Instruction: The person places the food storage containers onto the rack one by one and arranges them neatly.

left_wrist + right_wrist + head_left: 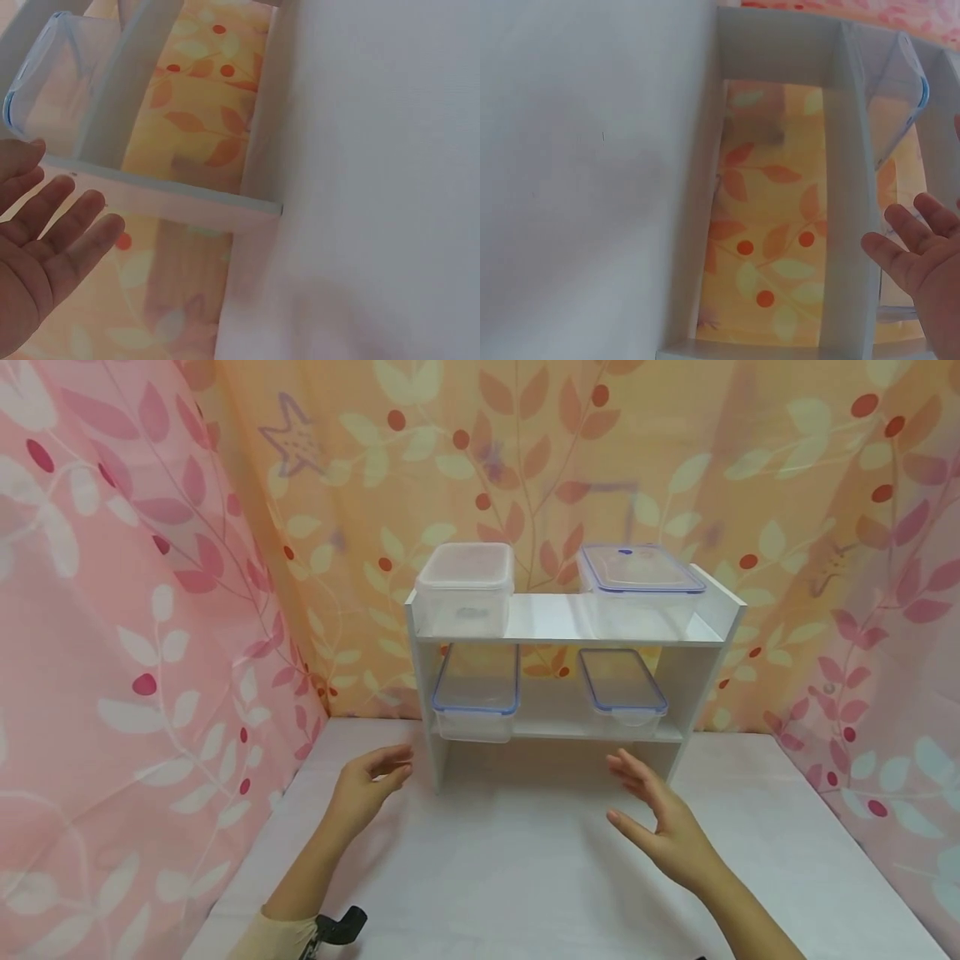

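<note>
A white two-tier shelf (555, 729) stands on the table, with clear plastic containers on both tiers. My left hand (369, 789) hovers at the shelf's left side, fingers relaxed and holding nothing; the left wrist view shows the same hand (45, 247) beside the side panel. In front of the shelf's right part, my right hand (663, 827) is raised with fingers spread and nothing in it. The lower tier bears a blue-rimmed container (477, 697) on the left and a narrower blue-rimmed container (622, 689) on the right. Neither hand visibly touches them.
On the top tier sit a white-lidded container (465, 585) at left and a wide blue-rimmed container (641, 581) at right. A patterned curtain (525, 460) hangs behind and on both sides. White cloth covers the table (502, 877).
</note>
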### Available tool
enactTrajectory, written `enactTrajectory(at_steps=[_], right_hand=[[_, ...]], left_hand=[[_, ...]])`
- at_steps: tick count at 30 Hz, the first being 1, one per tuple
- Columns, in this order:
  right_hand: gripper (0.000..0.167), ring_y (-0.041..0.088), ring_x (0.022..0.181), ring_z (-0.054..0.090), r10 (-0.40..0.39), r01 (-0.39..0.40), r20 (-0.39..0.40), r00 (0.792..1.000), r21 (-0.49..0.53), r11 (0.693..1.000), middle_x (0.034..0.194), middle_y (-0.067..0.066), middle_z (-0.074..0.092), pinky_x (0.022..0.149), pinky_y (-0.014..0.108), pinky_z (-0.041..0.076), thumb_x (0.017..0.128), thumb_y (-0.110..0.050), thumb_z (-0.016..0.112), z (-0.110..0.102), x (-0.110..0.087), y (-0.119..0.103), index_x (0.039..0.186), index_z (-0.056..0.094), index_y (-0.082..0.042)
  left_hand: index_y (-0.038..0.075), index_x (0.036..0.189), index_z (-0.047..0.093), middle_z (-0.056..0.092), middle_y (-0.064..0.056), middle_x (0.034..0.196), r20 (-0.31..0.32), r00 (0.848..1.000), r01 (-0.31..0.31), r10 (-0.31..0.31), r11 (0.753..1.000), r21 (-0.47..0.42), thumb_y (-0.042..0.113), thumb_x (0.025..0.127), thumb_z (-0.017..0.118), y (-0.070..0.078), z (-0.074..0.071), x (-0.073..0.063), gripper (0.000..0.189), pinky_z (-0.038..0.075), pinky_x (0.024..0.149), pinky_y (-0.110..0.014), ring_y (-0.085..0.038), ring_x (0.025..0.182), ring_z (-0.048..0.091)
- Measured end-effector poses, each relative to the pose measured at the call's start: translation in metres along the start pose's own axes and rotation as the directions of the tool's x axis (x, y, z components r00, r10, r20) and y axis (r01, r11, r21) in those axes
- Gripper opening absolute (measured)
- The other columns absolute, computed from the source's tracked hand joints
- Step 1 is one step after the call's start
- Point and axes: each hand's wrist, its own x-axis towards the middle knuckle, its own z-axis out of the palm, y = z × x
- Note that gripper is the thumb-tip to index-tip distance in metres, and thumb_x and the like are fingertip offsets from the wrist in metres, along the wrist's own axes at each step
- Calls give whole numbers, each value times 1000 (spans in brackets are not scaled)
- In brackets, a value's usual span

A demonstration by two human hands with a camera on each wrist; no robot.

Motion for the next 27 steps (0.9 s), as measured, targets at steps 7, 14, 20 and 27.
enactTrajectory(at_steps=[7,14,20,27], right_hand=[[84,5,140,47,-16,16,-6,1000,-58,998,156,3,49,111,5,30,91,-12,79,-8,-6,3,160,32,-24],[81,-1,140,44,-65,63,-15,998,-142,988,153,3,51,110,3,28,88,-10,82,-18,-12,10,157,41,-20],[81,-6,139,40,-34,33,-4,999,-197,980,153,-1,51,109,1,27,87,-12,82,-27,-17,15,157,42,-24],[77,-6,137,41,-49,48,3,999,-270,962,148,1,55,107,-2,23,88,-16,82,-38,-24,22,155,45,-24]], left_hand=[[18,125,74,76,-2,118,3,1000,-19,19,988,151,23,94,77,-5,-4,-16,31,58,82,-23,-11,106,72],[12,124,74,76,-2,118,9,999,-41,40,982,183,17,93,77,-7,-6,-29,31,60,82,-23,-10,104,72],[15,123,75,76,1,117,8,997,-73,73,971,228,16,92,78,-5,-9,-33,31,60,83,-22,-14,104,72],[15,122,76,76,0,119,51,991,-132,122,949,287,16,91,79,-6,-15,-36,31,61,83,-26,-19,105,73]])
